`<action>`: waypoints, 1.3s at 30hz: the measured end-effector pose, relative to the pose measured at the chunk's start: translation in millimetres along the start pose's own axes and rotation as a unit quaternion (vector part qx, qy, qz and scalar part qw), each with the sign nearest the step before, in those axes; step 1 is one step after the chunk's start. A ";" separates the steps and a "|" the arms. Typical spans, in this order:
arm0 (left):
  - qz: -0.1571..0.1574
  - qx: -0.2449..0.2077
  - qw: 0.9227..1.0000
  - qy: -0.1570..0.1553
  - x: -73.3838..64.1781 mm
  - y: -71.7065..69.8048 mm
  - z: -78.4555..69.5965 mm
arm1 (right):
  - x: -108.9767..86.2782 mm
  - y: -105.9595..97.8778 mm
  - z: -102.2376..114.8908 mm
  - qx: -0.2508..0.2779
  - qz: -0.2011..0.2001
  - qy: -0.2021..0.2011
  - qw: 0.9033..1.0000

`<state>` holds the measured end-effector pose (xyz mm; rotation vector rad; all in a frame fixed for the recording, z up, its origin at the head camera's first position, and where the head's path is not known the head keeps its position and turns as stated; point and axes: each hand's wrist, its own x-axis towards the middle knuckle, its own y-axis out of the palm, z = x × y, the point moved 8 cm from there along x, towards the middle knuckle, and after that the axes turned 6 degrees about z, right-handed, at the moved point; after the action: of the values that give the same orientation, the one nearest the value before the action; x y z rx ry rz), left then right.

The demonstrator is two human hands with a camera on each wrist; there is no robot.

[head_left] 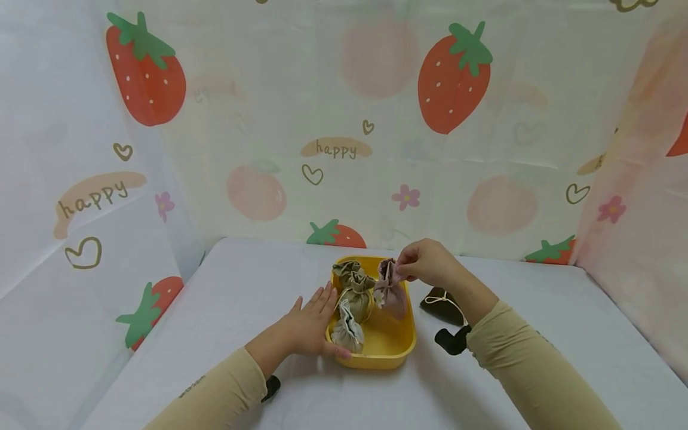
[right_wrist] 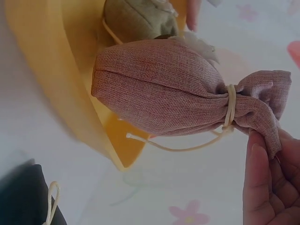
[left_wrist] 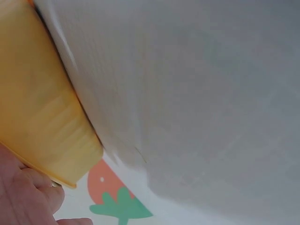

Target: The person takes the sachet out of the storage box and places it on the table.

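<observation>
Over the yellow tray, the right hand pinches the pink drawstring pouch by its top; the left hand touches the tray, fingers straight. Positioning the pouch seems underway, likely calling next for steady guidance.

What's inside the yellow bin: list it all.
Two olive pouches and a pale grey pouch lie in the yellow bin; the right hand holds a pink pouch over it. What lies beneath those three, or within any pouch, is covered.
</observation>
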<state>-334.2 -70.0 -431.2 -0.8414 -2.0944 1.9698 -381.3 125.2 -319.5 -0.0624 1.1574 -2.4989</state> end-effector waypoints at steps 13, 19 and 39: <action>0.007 0.029 1.000 -0.006 1.0 -1.0 -0.3 | -7.9 -9.1 11.8 -0.010 -0.012 -0.042 0.999; 0.011 0.025 1.000 -0.010 1.4 -1.4 0.1 | -10.0 -14.8 13.5 0.000 -0.018 -0.061 0.998; 0.018 0.019 1.000 -0.011 -0.4 -2.8 -1.2 | -27.5 -33.1 15.6 -0.025 -0.036 -0.085 0.995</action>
<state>-334.2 -69.1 -428.3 -0.8600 -2.0614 2.0387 -363.5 143.2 -281.4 -0.3298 1.1645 -2.4712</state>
